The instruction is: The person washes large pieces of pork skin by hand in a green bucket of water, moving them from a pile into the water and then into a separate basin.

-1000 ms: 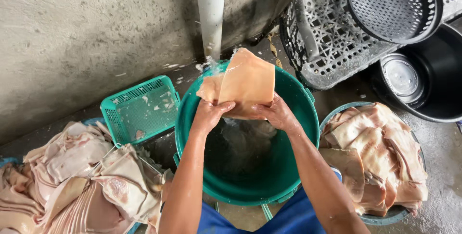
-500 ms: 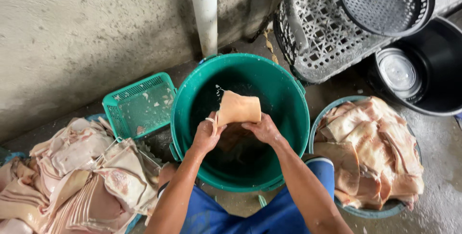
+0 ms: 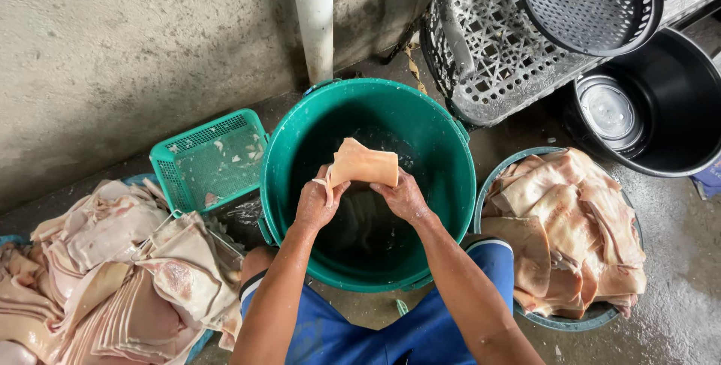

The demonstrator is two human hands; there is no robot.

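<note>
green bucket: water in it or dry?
Water in it: the green bucket shows a dark, glinting surface below the pale slab both hands hold.

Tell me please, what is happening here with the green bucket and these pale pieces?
A person crouches over a large round green plastic bucket and holds one pale pink slab of pork skin inside it with both hands, the left hand and the right hand gripping its lower edge. Dark water lies in the bucket. A pile of similar slabs lies at the left beside a small green plastic basket, and a round basin full of slabs stands at the right.
</note>
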